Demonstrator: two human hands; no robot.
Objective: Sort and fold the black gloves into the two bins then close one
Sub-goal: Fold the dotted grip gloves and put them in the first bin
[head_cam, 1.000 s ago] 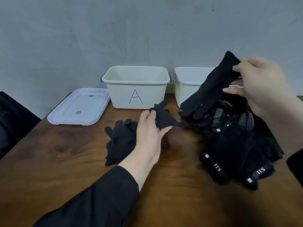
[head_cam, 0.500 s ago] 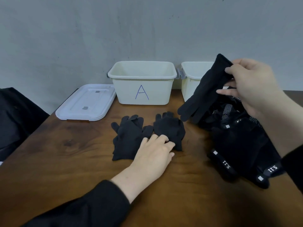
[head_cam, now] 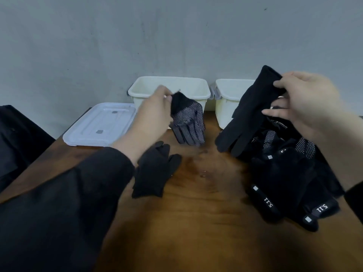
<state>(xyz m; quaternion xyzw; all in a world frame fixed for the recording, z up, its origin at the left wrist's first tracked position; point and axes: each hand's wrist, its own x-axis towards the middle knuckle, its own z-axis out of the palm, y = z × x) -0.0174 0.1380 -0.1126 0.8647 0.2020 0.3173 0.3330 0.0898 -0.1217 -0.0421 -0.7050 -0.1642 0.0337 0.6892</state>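
Observation:
My left hand pinches the cuff of a dotted black glove, which hangs in front of the left white bin. My right hand holds a plain black glove by its cuff, fingers dangling, in front of the right white bin. One plain black glove lies flat on the wooden table below my left wrist. A pile of black gloves with white-lettered cuffs lies at the right under my right hand.
A white lid lies flat on the table left of the bins. A grey wall stands right behind the bins. Something dark sits beyond the table's left edge. Bare table shows between the flat glove and the pile.
My left hand has lifted off the table, raising a dotted glove up toward the left bin. Only one glove stays flat there. My right hand still holds its glove.

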